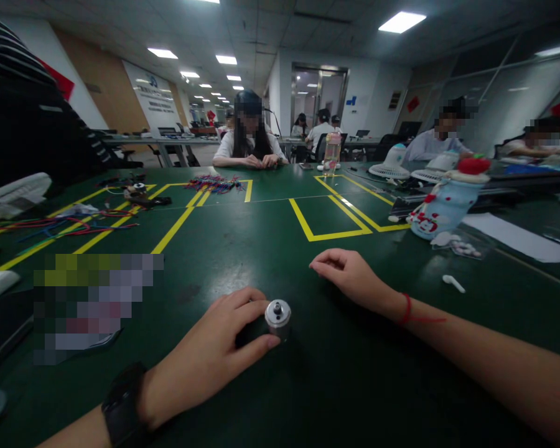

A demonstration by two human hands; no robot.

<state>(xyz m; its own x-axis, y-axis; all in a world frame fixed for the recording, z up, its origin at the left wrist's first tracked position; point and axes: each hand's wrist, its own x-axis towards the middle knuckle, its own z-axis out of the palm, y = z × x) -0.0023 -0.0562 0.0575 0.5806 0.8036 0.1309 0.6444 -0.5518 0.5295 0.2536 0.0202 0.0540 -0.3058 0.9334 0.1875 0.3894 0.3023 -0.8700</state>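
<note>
A small cylindrical metal motor stands upright on the green table, its shaft end facing up. My left hand grips it from the left, with the thumb at the near side and the fingers around the far side. A black watch is on that wrist. Further right, my right hand rests on the table with its fingers curled and the thumb drawn in against them. Whatever lies inside those fingers, if anything, is hidden. A red string circles the right wrist.
Wires and a pile of small wired parts lie at left and far centre. To the right are a blue bottle, a small plastic bag, a white earbud and paper. A person sits opposite.
</note>
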